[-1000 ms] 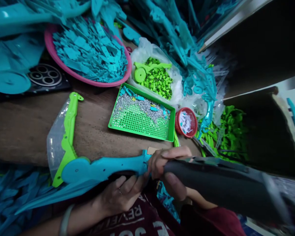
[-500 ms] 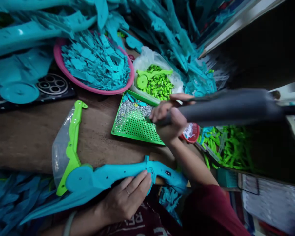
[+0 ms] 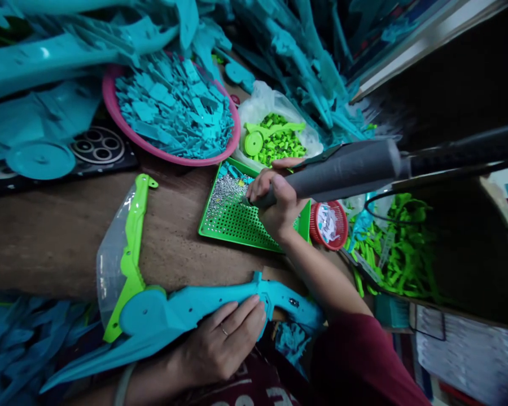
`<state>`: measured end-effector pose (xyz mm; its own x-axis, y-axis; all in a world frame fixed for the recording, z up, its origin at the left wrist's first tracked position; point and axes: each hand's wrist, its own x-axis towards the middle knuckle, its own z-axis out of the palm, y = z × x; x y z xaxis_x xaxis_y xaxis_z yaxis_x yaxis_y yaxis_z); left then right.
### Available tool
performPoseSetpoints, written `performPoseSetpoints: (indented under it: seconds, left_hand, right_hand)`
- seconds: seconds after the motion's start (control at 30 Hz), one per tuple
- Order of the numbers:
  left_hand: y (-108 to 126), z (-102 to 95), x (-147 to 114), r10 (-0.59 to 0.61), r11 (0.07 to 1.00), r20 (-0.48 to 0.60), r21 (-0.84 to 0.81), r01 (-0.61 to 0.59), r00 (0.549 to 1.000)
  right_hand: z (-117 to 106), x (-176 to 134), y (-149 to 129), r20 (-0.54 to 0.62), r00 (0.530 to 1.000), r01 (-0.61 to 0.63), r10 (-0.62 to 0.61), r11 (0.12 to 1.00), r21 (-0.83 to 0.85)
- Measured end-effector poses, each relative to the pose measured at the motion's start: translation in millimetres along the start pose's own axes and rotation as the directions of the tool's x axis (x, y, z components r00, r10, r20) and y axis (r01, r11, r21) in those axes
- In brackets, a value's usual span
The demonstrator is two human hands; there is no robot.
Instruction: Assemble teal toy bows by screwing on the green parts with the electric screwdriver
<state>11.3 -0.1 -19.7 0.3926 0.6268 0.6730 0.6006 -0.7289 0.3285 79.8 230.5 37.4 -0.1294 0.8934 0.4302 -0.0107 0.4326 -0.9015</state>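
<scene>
My left hand [image 3: 231,338] lies over a turquoise plastic toy gun [image 3: 182,307], fingers together across its side near the grip; the thumb is hidden. A green arm with a clear plastic blade [image 3: 121,254] sticks out from the toy's round end. In my right hand [image 3: 275,197] is a grey electric screwdriver [image 3: 347,169], fingers wrapped round its front end. Its tip points down at the green perforated tray [image 3: 232,228], over the edge of a heap of small silver screws [image 3: 222,197]. Whether a screw is on the tip is too small to tell.
Behind the tray are a pink basin [image 3: 171,155] of turquoise pieces and a plastic bag [image 3: 315,146] of green parts. A red basket [image 3: 330,225] stands right of the tray, beside a box of green parts [image 3: 406,248]. Large turquoise shells [image 3: 88,53] pile along the back.
My right hand and the screwdriver have moved left, toward the screw heap. My left hand still rests on the toy gun. The whole view has shifted slightly.
</scene>
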Motion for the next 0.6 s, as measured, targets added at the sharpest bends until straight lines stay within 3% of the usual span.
performPoseSetpoints:
  seconds: [0.07,0.17,0.27,0.33,0.47,0.6]
  left_hand:
    - [-0.5,1.2,-1.3,-0.015,1.0,0.002,0.005,0.015,1.0]
    - [-2.2,2.2,-2.5,-0.003,1.0,-0.035,-0.01,0.003,0.999]
    - [-4.7,3.2,-4.0,0.018,0.999,-0.079,-0.038,-0.021,0.997]
    - [-6.7,3.9,-5.7,0.034,0.998,-0.061,-0.058,-0.038,0.998]
    - [-10.2,4.6,-8.5,0.074,0.995,-0.058,-0.065,-0.078,0.996]
    - [-11.9,2.3,-7.1,0.116,0.992,-0.041,-0.038,-0.117,0.992]
  right_hand:
    - [-3.8,-0.8,-20.3,-0.06,0.998,-0.002,0.005,0.998,0.057]
    - [-24.7,-22.1,-73.8,-0.099,0.995,0.007,0.01,0.987,0.161]
    - [-50.2,-69.1,-127.9,0.089,0.987,-0.145,0.135,0.982,0.122]
    - [-60.3,-104.9,-148.8,0.124,0.971,-0.215,0.203,0.973,0.087]
    - [-64.7,-154.2,-152.9,0.098,0.981,-0.173,0.165,0.981,0.083]
    - [-67.1,-168.8,-143.2,0.14,0.975,-0.182,0.172,0.981,0.065]
